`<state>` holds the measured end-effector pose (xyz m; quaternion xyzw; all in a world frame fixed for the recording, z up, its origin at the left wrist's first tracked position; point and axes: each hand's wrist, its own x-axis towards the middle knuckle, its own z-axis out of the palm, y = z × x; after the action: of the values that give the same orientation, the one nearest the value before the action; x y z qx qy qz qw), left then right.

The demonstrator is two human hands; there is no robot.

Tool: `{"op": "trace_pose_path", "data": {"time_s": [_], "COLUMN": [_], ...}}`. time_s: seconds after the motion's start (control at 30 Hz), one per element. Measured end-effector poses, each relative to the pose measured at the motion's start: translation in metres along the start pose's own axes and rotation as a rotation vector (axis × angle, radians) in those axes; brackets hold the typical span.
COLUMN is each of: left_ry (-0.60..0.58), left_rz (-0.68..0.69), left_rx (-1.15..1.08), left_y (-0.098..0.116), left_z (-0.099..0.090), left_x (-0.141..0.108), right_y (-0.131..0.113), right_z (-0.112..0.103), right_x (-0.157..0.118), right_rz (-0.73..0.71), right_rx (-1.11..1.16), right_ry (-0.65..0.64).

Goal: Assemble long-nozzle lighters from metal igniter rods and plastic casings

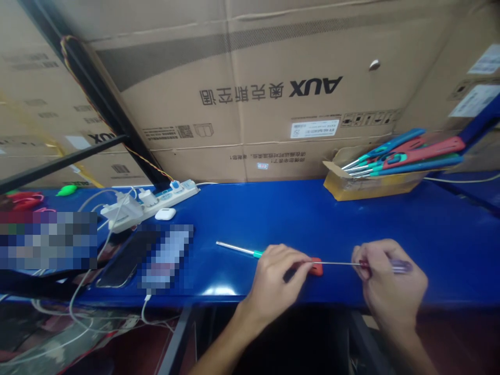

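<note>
A long-necked lighter [237, 249] with a silver tube, a green collar and a red handle end lies low over the blue table. My left hand [275, 278] is closed round its middle, hiding most of the handle; the thumb and forefinger pinch near the red end. My right hand [390, 281] grips a screwdriver by its reddish, partly see-through handle [401, 267]. Its thin shaft runs left to the red end of the lighter, at the left fingertips. Whether the tip is inside the handle cannot be made out.
An open cardboard box [375, 188] of several red and blue lighters [406, 153] stands at the back right. On the left are a power strip [156, 205], a white earphone case [165, 214], a dark phone [128, 258] and loose cables. Large cartons [250, 62] wall the back.
</note>
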<state>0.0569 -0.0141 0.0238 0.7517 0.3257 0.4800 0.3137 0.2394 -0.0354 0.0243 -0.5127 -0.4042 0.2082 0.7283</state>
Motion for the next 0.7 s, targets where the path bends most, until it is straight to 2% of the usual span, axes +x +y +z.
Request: {"op": "trace_pose_path", "data": {"time_s": [0.07, 0.1, 0.23, 0.33, 0.47, 0.7], "left_ry": [-0.040, -0.041, 0.099, 0.158, 0.071, -0.141], "left_rz": [0.078, 0.074, -0.048, -0.080, -0.026, 0.003], "left_rx": [0.089, 0.094, -0.075, -0.133, 0.014, 0.205], "left_y": [0.001, 0.002, 0.002, 0.000, -0.003, -0.006], "left_z": [0.006, 0.009, 0.027, 0.036, 0.035, 0.025], "left_x": [0.004, 0.005, 0.008, 0.007, 0.004, 0.001], "right_y": [-0.002, -0.003, -0.005, -0.003, -0.002, -0.003], "right_z": [0.003, 0.005, 0.009, 0.008, 0.005, -0.005], "right_x": [0.003, 0.004, 0.010, 0.012, 0.012, 0.010], "right_rz": [-0.072, -0.090, -0.046, -0.035, -0.083, -0.128], "right_rx": [-0.010, 0.024, 0.211, 0.220, 0.075, -0.360], "right_ry": [0.103, 0.129, 0.096, 0.113, 0.161, 0.090]}}
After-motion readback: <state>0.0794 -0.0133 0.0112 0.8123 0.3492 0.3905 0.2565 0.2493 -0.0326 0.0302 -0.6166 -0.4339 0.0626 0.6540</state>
